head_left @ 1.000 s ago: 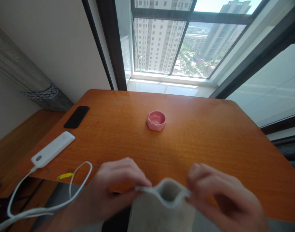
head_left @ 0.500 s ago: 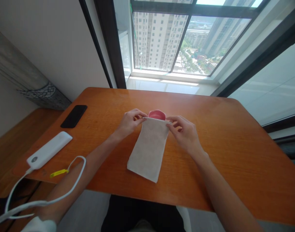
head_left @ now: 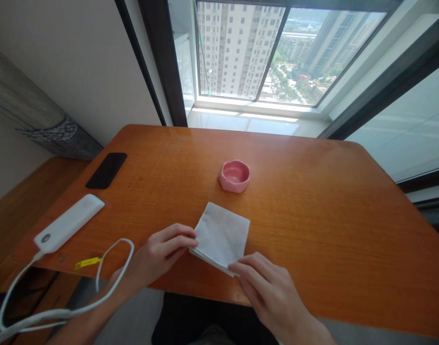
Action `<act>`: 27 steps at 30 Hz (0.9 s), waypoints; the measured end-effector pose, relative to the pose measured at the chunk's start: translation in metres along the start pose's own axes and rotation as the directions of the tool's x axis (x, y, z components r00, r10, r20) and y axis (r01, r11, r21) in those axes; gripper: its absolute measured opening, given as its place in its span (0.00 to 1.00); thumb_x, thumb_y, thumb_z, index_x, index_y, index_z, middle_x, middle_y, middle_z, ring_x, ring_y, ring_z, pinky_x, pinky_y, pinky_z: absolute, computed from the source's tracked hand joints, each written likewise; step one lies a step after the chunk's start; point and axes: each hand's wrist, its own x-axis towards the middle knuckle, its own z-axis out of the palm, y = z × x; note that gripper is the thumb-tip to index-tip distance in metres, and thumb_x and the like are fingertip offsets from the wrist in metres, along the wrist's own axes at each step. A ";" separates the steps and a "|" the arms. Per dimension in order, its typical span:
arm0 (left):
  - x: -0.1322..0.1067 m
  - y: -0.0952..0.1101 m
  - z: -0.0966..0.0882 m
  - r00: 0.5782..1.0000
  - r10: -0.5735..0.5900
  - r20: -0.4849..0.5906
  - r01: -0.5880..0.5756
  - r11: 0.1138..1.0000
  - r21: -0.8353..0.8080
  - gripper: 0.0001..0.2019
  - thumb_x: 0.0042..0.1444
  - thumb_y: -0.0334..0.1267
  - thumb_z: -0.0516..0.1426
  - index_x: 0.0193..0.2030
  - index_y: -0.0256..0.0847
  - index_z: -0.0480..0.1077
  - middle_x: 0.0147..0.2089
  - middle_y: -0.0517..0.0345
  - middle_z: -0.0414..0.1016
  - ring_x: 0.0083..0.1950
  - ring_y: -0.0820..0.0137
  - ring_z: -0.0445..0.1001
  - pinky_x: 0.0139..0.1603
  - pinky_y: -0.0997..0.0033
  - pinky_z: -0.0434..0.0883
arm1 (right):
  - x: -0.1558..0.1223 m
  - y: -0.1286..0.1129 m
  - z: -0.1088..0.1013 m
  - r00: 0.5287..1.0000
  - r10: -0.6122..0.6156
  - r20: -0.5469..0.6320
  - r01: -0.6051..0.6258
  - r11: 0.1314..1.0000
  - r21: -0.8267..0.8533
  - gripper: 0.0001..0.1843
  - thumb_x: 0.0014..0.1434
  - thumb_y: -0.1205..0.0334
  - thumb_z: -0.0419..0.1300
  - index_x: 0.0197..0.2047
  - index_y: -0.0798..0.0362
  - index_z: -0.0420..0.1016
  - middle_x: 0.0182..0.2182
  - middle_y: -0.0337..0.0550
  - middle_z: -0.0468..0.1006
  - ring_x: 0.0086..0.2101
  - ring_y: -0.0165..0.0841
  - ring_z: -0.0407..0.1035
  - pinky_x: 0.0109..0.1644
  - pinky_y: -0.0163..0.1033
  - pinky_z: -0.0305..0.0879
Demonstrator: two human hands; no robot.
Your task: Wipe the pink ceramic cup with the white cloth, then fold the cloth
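Observation:
A white napkin [head_left: 224, 232] lies folded into a layered square near the front edge of the table; whether it is cloth or paper I cannot tell. My left hand [head_left: 169, 249] pinches its near left corner, the thumb mostly hidden. At the near right corner, my right hand [head_left: 271, 290] has its fingertips closed on the layered edge. Beyond the napkin stands a small pink bowl [head_left: 234, 184] with faceted sides, and neither hand touches it.
A black phone [head_left: 106, 170] and a white power bank [head_left: 70, 223] lie on the left of the wooden table [head_left: 330, 215]. A white cable [head_left: 124, 268] with a yellow tag [head_left: 88, 262] loops over my left forearm. A window stands behind the table.
Both hands have drawn the napkin's far edge toward me and down onto its near edge, folding it in half. The pink bowl now shows whole.

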 end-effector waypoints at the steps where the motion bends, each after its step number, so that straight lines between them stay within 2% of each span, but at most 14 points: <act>1: -0.006 -0.002 0.003 1.000 -0.001 0.007 0.001 1.000 0.014 0.13 0.77 0.27 0.57 0.54 0.45 0.81 0.54 0.56 0.86 0.56 0.72 0.87 0.60 0.78 0.81 | -0.002 -0.001 0.004 1.000 -0.012 0.022 0.013 1.000 -0.021 0.15 0.79 0.70 0.53 0.57 0.49 0.79 0.41 0.43 0.86 0.37 0.34 0.80 0.39 0.37 0.75; 5: -0.015 -0.007 0.011 0.998 0.029 0.064 -0.031 0.999 0.037 0.12 0.76 0.26 0.56 0.53 0.44 0.79 0.54 0.53 0.85 0.56 0.69 0.85 0.59 0.72 0.82 | -0.005 -0.001 0.012 0.997 -0.040 0.064 0.047 0.993 -0.107 0.14 0.79 0.70 0.52 0.53 0.50 0.79 0.39 0.43 0.85 0.36 0.37 0.77 0.37 0.40 0.73; 8: -0.013 -0.001 0.011 0.993 0.025 0.112 -0.032 0.998 0.059 0.16 0.69 0.22 0.54 0.53 0.43 0.78 0.56 0.50 0.84 0.59 0.63 0.82 0.64 0.62 0.81 | -0.003 -0.003 0.008 0.996 -0.011 0.089 0.018 0.996 -0.087 0.10 0.79 0.65 0.56 0.52 0.49 0.80 0.40 0.42 0.85 0.38 0.38 0.78 0.38 0.40 0.76; 11: 0.000 0.013 0.016 0.998 -0.011 0.061 0.004 0.993 0.117 0.18 0.66 0.23 0.52 0.54 0.42 0.77 0.60 0.48 0.83 0.62 0.59 0.80 0.69 0.53 0.79 | 0.008 -0.005 0.005 0.999 0.036 0.008 -0.035 0.993 -0.114 0.09 0.77 0.64 0.60 0.55 0.49 0.81 0.44 0.45 0.87 0.41 0.39 0.79 0.44 0.43 0.80; 13: 0.013 0.019 0.026 0.998 -0.023 0.059 0.012 0.984 0.179 0.21 0.68 0.24 0.51 0.63 0.41 0.75 0.66 0.46 0.81 0.68 0.57 0.78 0.74 0.51 0.76 | 0.018 -0.003 0.010 0.996 0.049 -0.079 -0.066 0.972 -0.225 0.15 0.77 0.66 0.58 0.62 0.51 0.80 0.54 0.50 0.87 0.50 0.43 0.81 0.54 0.49 0.82; 14: 0.021 0.021 0.033 0.995 -0.023 0.096 0.002 0.976 0.218 0.25 0.69 0.25 0.50 0.69 0.40 0.71 0.71 0.44 0.78 0.73 0.56 0.75 0.78 0.49 0.73 | 0.022 0.000 0.015 0.993 0.055 -0.105 -0.084 0.953 -0.292 0.19 0.77 0.66 0.58 0.67 0.53 0.78 0.61 0.54 0.85 0.57 0.47 0.80 0.61 0.53 0.81; 16: 0.034 0.018 0.048 0.981 -0.013 0.193 -0.046 0.952 0.302 0.32 0.70 0.28 0.51 0.80 0.33 0.60 0.81 0.38 0.67 0.84 0.52 0.63 0.84 0.45 0.65 | 0.030 0.007 0.030 0.991 0.081 -0.107 -0.118 0.906 -0.407 0.29 0.79 0.61 0.56 0.78 0.57 0.67 0.73 0.59 0.76 0.71 0.55 0.70 0.73 0.63 0.73; 18: 0.043 0.009 0.063 0.966 -0.040 0.256 -0.060 0.926 0.371 0.34 0.71 0.30 0.52 0.83 0.29 0.54 0.85 0.34 0.59 0.88 0.49 0.54 0.87 0.42 0.59 | 0.032 0.016 0.046 0.990 0.124 -0.064 -0.140 0.865 -0.481 0.37 0.80 0.56 0.53 0.85 0.60 0.53 0.79 0.62 0.65 0.78 0.59 0.60 0.77 0.70 0.66; 20: 0.045 -0.002 0.073 0.957 -0.081 0.279 -0.040 0.914 0.404 0.36 0.71 0.32 0.52 0.83 0.28 0.52 0.87 0.33 0.55 0.89 0.49 0.51 0.88 0.42 0.57 | 0.031 0.023 0.058 0.987 0.159 -0.010 -0.141 0.846 -0.514 0.41 0.81 0.54 0.50 0.87 0.61 0.42 0.82 0.63 0.59 0.80 0.60 0.56 0.79 0.72 0.61; 22: 0.044 -0.009 0.077 0.953 -0.105 0.285 -0.021 0.914 0.405 0.37 0.70 0.33 0.53 0.84 0.30 0.50 0.87 0.34 0.53 0.90 0.51 0.50 0.88 0.43 0.57 | 0.028 0.026 0.063 0.984 0.177 0.030 -0.135 0.841 -0.525 0.43 0.81 0.53 0.50 0.88 0.62 0.36 0.83 0.63 0.55 0.81 0.59 0.54 0.80 0.73 0.58; 27: 0.042 -0.010 0.075 0.943 -0.122 0.308 -0.004 0.925 0.379 0.38 0.69 0.33 0.53 0.85 0.31 0.50 0.88 0.36 0.51 0.90 0.52 0.48 0.89 0.43 0.53 | 0.025 0.024 0.061 0.979 0.196 0.052 -0.140 0.837 -0.529 0.44 0.81 0.53 0.50 0.88 0.62 0.34 0.84 0.63 0.51 0.81 0.58 0.52 0.82 0.72 0.55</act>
